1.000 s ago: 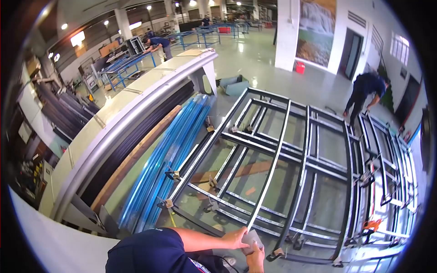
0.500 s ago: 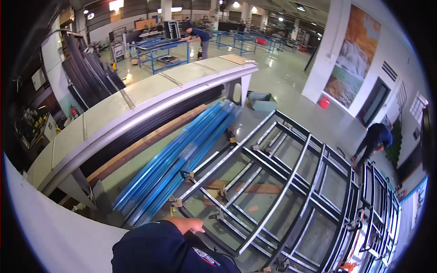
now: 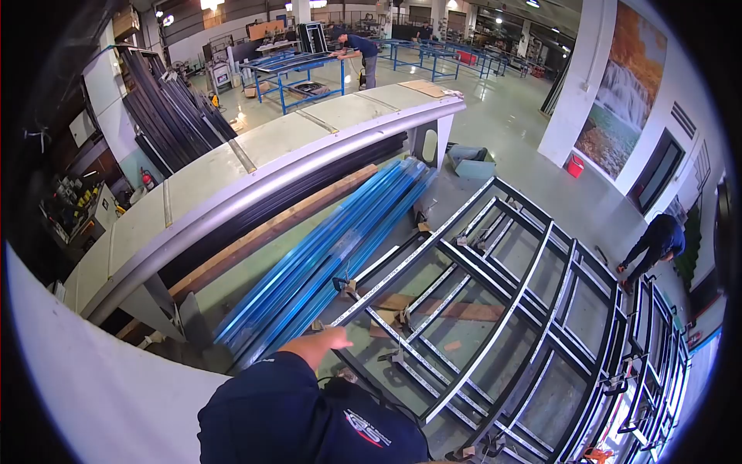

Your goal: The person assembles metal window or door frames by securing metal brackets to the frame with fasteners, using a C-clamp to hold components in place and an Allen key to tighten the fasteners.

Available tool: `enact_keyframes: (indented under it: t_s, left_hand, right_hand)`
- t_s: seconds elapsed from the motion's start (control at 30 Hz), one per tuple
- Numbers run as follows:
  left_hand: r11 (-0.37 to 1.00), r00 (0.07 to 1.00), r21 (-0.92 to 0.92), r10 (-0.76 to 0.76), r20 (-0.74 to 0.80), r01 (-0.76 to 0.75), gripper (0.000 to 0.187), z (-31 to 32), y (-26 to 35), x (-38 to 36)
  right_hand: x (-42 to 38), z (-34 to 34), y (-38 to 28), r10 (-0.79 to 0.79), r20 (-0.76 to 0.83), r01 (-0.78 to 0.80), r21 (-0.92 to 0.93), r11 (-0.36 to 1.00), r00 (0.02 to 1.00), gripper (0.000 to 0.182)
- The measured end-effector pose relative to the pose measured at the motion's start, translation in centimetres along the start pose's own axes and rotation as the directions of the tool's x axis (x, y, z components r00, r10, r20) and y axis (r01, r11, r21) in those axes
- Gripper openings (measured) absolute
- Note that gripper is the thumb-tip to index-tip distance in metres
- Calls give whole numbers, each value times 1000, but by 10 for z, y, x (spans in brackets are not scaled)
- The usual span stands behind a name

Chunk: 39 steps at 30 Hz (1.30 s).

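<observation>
My left hand (image 3: 332, 339) reaches out from a dark sleeve at the lower middle. Its fingers look curled together at the near left corner of a black metal frame (image 3: 519, 292) with white strips along its bars. Whether they grip the bar or anything small, I cannot make out. A clamp (image 3: 348, 288) sits on the frame's left edge just beyond the hand, and another clamp (image 3: 396, 356) is to its right. The frame lies in a stack of similar frames. My right hand is out of view.
Blue-wrapped profiles (image 3: 332, 247) lie left of the frames, beside a timber beam (image 3: 270, 236) and a long white curved table (image 3: 209, 174). A person (image 3: 657, 240) bends over more frames at right; another person (image 3: 362, 56) works at a blue-legged table (image 3: 297, 66).
My view has shifted, so the scene sits further right and higher. My left hand has moved forward, closer to the frame's near left corner. The bending person at right stays beside the frames.
</observation>
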<state>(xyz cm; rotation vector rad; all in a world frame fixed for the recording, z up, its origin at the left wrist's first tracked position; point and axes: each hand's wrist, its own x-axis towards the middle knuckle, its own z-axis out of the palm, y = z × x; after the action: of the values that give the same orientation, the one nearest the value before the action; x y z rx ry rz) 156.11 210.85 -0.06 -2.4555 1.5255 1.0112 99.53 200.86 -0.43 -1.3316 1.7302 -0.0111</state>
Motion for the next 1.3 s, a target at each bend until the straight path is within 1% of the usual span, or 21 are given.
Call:
enact_keyframes:
  t_s: [0.07, 0.17, 0.23, 0.27, 0.33, 0.37, 0.4, 0.43, 0.47, 0.53, 0.57, 0.63, 0.7, 0.77, 0.83, 0.93, 0.97, 1.03, 1.13, 1.27, 1.3]
  left_hand:
    - [975, 996, -209, 82, 31, -74, 55, 0, 56, -21]
    - [967, 988, -200, 152, -32, -155, 52, 47, 99, -19]
    - [986, 987, -149, 93, 128, -74, 53, 62, 124, -29]
    - [992, 979, -101, 94, 179, -77, 55, 59, 136, -39]
    - [1000, 997, 14, -10, -76, 11, 60, 100, 139, -51]
    - [998, 999, 64, 8, -50, -5, 62, 129, 131, -48]
    - [1000, 1000, 15, -2, 11, 2, 65, 145, 129, -54]
    - [972, 966, -165, -128, 224, 167, 68, 151, 129, -64]
    - [957, 933, -149, -196, 303, 250, 64, 165, 127, -69]
    - [941, 786, -135, -174, 593, 309, 78, 270, 92, -51]
    - [938, 765, -148, -158, 624, 313, 78, 274, 97, -64]
    - [885, 793, -180, -274, 544, 429, 96, 233, 112, -86]
    - [882, 717, -160, -243, 653, 444, 103, 219, 101, -70]
    - [933, 757, -115, -200, 622, 341, 95, 264, 73, -58]
    - [971, 778, -60, -145, 612, 229, 90, 237, 65, -67]
    - [997, 721, -72, 22, 692, 38, 83, 179, 38, -62]
    - [996, 716, -81, 82, 693, -36, 80, 177, 21, -56]
    - [1000, 746, -17, 29, 666, -23, 72, 142, 15, -51]
    - [1000, 745, 0, 6, 667, -8, 67, 135, 7, -30]
    - [991, 783, 135, -79, 618, -7, 71, 159, 13, -26]
    - [993, 839, 120, -51, 542, -17, 70, 164, 15, -27]
  right_hand:
    - [2, -9, 29, -4, -6, 3, -24, 1000, 1000, 52]
    - [7, -22, 90, 12, -25, -14, -92, 996, 1000, 55]
    - [12, -31, 157, -44, -22, 38, -225, 974, 999, 58]
    - [15, -39, 206, -159, 12, 151, -385, 911, 987, 59]
    - [7, -57, 289, -438, 164, 412, -716, 563, 884, 62]
    - [-10, -69, 322, -452, 43, 434, -371, 821, 891, 53]
    - [-47, -81, 288, -229, -4, 218, -286, 933, 973, 48]
    - [-79, -91, 255, -39, -33, 33, -171, 985, 999, 44]
    - [-103, -97, 217, 75, -45, -79, -107, 991, 996, 40]
    - [-135, -103, 143, 139, -1, -136, -200, 970, 990, 38]
    - [-143, -107, 128, 132, 49, -112, -291, 950, 990, 39]
    - [-131, -117, 157, 82, 102, -25, -463, 886, 991, 43]
    - [-120, -112, 162, 59, 88, -18, -409, 912, 994, 42]
    - [-116, -97, 121, 84, 43, -53, -483, 874, 996, 45]
    - [-105, -74, 87, 105, 15, -88, -423, 902, 994, 46]
    - [-89, -25, 60, 97, -12, -97, -209, 973, 995, 38]
    - [-83, -11, 60, 67, -39, -76, -334, 940, 997, 38]
    - [-79, 25, 13, 176, -147, -207, -239, 949, 973, 46]
    - [-62, 65, 33, 199, -162, -219, -115, 969, 967, 49]
    - [-41, 103, 65, 375, -234, -417, -164, 894, 897, 55]
    - [-32, 105, 69, 404, -231, -445, -167, 880, 885, 56]
